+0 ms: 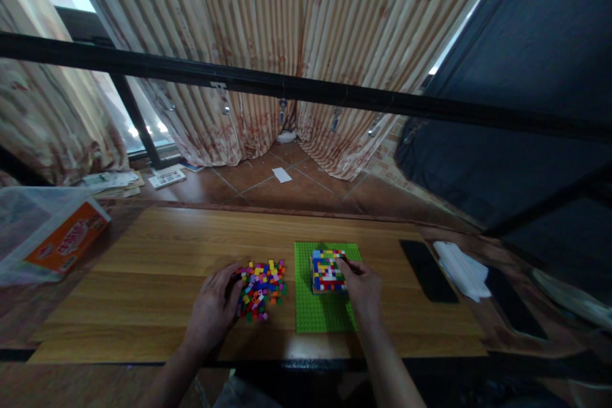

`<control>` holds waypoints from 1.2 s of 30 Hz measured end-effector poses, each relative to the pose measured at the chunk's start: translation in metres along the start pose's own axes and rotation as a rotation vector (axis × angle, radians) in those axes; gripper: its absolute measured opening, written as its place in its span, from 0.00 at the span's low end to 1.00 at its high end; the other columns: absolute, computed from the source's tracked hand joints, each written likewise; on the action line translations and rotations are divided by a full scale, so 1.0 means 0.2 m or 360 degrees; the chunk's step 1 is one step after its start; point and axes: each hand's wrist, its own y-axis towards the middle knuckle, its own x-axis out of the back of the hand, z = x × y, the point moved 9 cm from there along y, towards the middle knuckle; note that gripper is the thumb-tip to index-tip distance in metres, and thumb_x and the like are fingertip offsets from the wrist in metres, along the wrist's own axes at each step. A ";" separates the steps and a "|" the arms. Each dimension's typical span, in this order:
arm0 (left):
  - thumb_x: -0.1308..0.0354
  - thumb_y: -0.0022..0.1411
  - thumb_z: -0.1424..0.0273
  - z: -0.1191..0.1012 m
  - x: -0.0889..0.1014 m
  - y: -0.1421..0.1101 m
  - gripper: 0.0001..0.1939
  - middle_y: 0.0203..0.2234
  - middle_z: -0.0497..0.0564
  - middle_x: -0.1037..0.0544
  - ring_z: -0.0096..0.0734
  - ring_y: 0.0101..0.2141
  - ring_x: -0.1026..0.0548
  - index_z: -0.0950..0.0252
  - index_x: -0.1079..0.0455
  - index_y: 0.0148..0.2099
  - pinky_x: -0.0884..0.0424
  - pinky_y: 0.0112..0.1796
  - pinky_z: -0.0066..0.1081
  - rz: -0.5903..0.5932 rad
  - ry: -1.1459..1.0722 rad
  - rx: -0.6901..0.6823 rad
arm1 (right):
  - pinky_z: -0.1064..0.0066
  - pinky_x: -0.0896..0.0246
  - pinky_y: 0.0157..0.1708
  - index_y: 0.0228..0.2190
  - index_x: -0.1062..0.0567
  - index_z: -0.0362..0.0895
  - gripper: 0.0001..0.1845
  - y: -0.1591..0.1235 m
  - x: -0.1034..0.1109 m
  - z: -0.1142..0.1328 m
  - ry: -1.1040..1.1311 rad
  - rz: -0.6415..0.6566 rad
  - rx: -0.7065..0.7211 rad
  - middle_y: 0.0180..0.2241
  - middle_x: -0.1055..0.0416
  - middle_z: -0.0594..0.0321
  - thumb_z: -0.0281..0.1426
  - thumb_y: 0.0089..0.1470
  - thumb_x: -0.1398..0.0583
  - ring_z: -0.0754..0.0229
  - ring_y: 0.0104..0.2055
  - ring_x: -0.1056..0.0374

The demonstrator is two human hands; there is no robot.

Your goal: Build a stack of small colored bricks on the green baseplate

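A block built of small coloured bricks (327, 271) stands on a green baseplate (320, 312) on the wooden table. My right hand (362, 285) rests against the block's right side, fingers curled at its top edge. A loose pile of small coloured bricks (262, 287) lies to the left of the baseplate. My left hand (214, 306) lies at the pile's left edge with its fingers bent into the bricks; whether it holds one is hidden.
A black phone (428, 269) and white folded cloth (463, 269) lie right of the baseplate. An orange box in a clear bag (64, 242) sits at the table's left end. A black bar (306, 86) crosses above, with curtains behind.
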 end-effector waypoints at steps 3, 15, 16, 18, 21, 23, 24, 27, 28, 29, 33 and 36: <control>0.53 0.68 0.65 -0.01 0.01 -0.01 0.17 0.46 0.55 0.22 0.40 0.48 0.25 0.63 0.32 0.54 0.28 0.50 0.41 -0.0019 -0.0011 0.0017 | 0.64 0.34 0.32 0.33 0.20 0.39 0.26 -0.06 0.04 0.01 -0.0011 -0.0051 0.0075 0.31 0.21 0.50 0.48 0.42 0.35 0.52 0.32 0.26; 0.56 0.66 0.75 -0.02 0.03 -0.03 0.19 0.47 0.55 0.23 0.38 0.50 0.27 0.63 0.32 0.56 0.30 0.53 0.42 -0.0009 -0.0157 0.0134 | 0.66 0.34 0.44 0.39 0.23 0.47 0.12 -0.65 -0.39 0.46 -0.0161 0.0681 0.1090 0.39 0.24 0.59 0.33 0.62 0.46 0.59 0.43 0.29; 0.56 0.66 0.76 -0.02 0.02 -0.03 0.20 0.47 0.55 0.23 0.38 0.51 0.27 0.63 0.32 0.56 0.30 0.53 0.42 -0.0006 -0.0173 0.0138 | 0.65 0.35 0.46 0.40 0.23 0.47 0.12 -0.69 -0.47 0.46 -0.0213 0.0756 0.1121 0.40 0.24 0.58 0.32 0.61 0.46 0.58 0.44 0.30; 0.56 0.65 0.77 -0.02 0.02 -0.03 0.21 0.48 0.55 0.23 0.38 0.51 0.28 0.63 0.32 0.57 0.30 0.53 0.42 0.0007 -0.0204 0.0146 | 0.65 0.37 0.49 0.41 0.23 0.47 0.12 -0.75 -0.60 0.47 -0.0305 0.0896 0.1178 0.41 0.25 0.58 0.30 0.60 0.46 0.57 0.46 0.31; 0.55 0.65 0.76 -0.01 0.02 -0.03 0.20 0.48 0.55 0.23 0.38 0.50 0.27 0.64 0.31 0.56 0.30 0.52 0.42 0.0003 -0.0231 0.0166 | 0.64 0.39 0.50 0.42 0.23 0.46 0.13 -0.78 -0.75 0.49 -0.0470 0.1038 0.1232 0.43 0.26 0.57 0.28 0.59 0.45 0.56 0.47 0.33; 0.55 0.65 0.76 0.00 0.01 -0.03 0.20 0.47 0.55 0.23 0.37 0.49 0.27 0.63 0.31 0.55 0.29 0.52 0.42 -0.0006 -0.0252 0.0166 | 0.64 0.40 0.50 0.40 0.23 0.47 0.12 -0.77 -0.83 0.50 -0.0599 0.1081 0.1241 0.42 0.26 0.58 0.27 0.58 0.45 0.55 0.48 0.33; 0.54 0.65 0.76 0.00 0.01 -0.03 0.20 0.46 0.55 0.22 0.37 0.49 0.27 0.63 0.31 0.55 0.29 0.52 0.42 -0.0015 -0.0264 0.0164 | 0.64 0.40 0.49 0.39 0.23 0.48 0.12 -0.76 -0.86 0.50 -0.0660 0.1095 0.1245 0.42 0.26 0.58 0.26 0.57 0.44 0.55 0.47 0.34; 0.53 0.63 0.77 0.01 0.01 -0.03 0.20 0.46 0.55 0.22 0.37 0.49 0.27 0.64 0.31 0.55 0.29 0.52 0.41 -0.0049 -0.0294 0.0166 | 0.63 0.43 0.49 0.36 0.23 0.48 0.10 -0.77 -0.94 0.51 -0.0822 0.1119 0.1277 0.39 0.27 0.59 0.26 0.56 0.44 0.54 0.47 0.35; 0.52 0.63 0.77 0.01 0.01 -0.03 0.19 0.46 0.55 0.22 0.37 0.49 0.27 0.64 0.31 0.54 0.29 0.52 0.41 -0.0060 -0.0300 0.0170 | 0.63 0.44 0.49 0.35 0.23 0.48 0.10 -0.77 -0.96 0.51 -0.0870 0.1119 0.1286 0.39 0.27 0.58 0.26 0.56 0.44 0.54 0.47 0.35; 0.52 0.63 0.77 0.01 0.01 -0.04 0.19 0.46 0.55 0.22 0.37 0.49 0.27 0.64 0.31 0.54 0.29 0.52 0.41 -0.0068 -0.0307 0.0173 | 0.62 0.44 0.49 0.35 0.23 0.48 0.09 -0.77 -0.97 0.50 -0.0911 0.1112 0.1289 0.38 0.27 0.58 0.26 0.56 0.43 0.53 0.46 0.35; 0.52 0.62 0.78 0.01 0.02 -0.04 0.19 0.46 0.55 0.23 0.37 0.49 0.27 0.64 0.31 0.54 0.29 0.52 0.41 -0.0086 -0.0336 0.0172 | 0.62 0.46 0.48 0.35 0.23 0.48 0.10 -0.75 -0.97 0.48 -0.0986 0.1061 0.1273 0.37 0.26 0.58 0.26 0.57 0.45 0.53 0.45 0.35; 0.51 0.61 0.78 0.00 0.03 -0.04 0.19 0.45 0.55 0.22 0.37 0.49 0.26 0.64 0.31 0.54 0.29 0.52 0.41 -0.0083 -0.0342 0.0186 | 0.62 0.46 0.48 0.33 0.22 0.48 0.12 -0.69 -0.93 0.46 -0.1010 0.1013 0.1255 0.36 0.26 0.58 0.26 0.59 0.46 0.53 0.45 0.35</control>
